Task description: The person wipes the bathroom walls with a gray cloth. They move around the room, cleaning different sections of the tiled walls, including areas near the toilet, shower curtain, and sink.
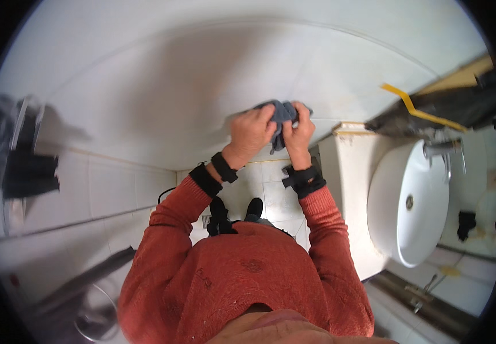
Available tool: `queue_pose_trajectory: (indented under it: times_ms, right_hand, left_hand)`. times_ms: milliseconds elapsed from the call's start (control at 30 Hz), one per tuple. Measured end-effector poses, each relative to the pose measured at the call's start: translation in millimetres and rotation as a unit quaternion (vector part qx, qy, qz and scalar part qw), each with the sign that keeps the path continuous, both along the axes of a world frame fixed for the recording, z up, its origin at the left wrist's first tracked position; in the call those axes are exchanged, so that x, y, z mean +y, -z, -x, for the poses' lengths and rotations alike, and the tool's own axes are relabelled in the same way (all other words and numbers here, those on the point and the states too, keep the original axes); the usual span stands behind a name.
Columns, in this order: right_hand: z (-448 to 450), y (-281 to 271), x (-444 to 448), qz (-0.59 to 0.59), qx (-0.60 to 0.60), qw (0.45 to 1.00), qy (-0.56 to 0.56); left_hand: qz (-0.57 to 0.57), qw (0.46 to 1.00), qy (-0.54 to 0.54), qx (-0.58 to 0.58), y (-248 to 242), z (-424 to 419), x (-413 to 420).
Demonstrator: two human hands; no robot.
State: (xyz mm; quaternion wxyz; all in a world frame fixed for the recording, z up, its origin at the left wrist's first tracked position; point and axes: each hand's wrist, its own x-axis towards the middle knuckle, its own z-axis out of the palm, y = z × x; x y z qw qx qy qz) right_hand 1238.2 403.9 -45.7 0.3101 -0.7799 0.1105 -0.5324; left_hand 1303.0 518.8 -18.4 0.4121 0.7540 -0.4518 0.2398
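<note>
Both of my hands grip one bunched grey-blue cloth (pixel 283 112) in front of the white tiled wall (pixel 179 99). My left hand (pixel 251 131) has the cloth's left side between thumb and curled fingers. On the other side, my right hand (pixel 298 133) pinches it the same way, and a loose corner hangs down between the two hands. Whether the cloth touches the wall cannot be made out. Black straps circle both wrists below the hands.
To the right, a white basin (pixel 420 206) with a chrome faucet (pixel 443 150) sits on a counter (pixel 351 172). Yellow tape (pixel 411 107) edges dark sheeting beyond it. A wall rack (pixel 26 124) with a black cloth (pixel 31 174) is at left. My shoes stand on floor tiles (pixel 276 198).
</note>
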Motion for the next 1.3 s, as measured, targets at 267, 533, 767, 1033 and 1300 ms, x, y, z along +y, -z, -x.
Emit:
queue_pose_trajectory:
  times_ms: [267, 533, 767, 1033, 1300]
  right_hand:
    - [-33.7, -62.9, 55.7, -0.092, -0.026, 0.986, -0.139]
    - [-70.2, -70.9, 116.2, 0.089, 0.012, 0.978, -0.191]
    - [-85.1, 28.2, 157.5, 0.088, 0.208, 0.926, -0.301]
    - [-141.0, 105.3, 246.1, 0.139, 0.345, 0.858, -0.353]
    - [-184.3, 42.3, 329.8, 0.098, 0.168, 0.894, -0.403]
  left_hand:
    - [0.151, 0.988, -0.009, 0.014, -43.8, -37.6, 65.0]
    - [0.157, 0.984, -0.078, -0.029, -28.9, -67.0, 129.4]
    - [-0.021, 0.977, -0.169, 0.125, 90.3, -74.5, 206.7]
    - [-0.019, 0.885, -0.375, 0.274, 163.3, -107.2, 301.4]
    - [-0.012, 0.848, -0.522, 0.09, 138.2, -153.6, 374.2]
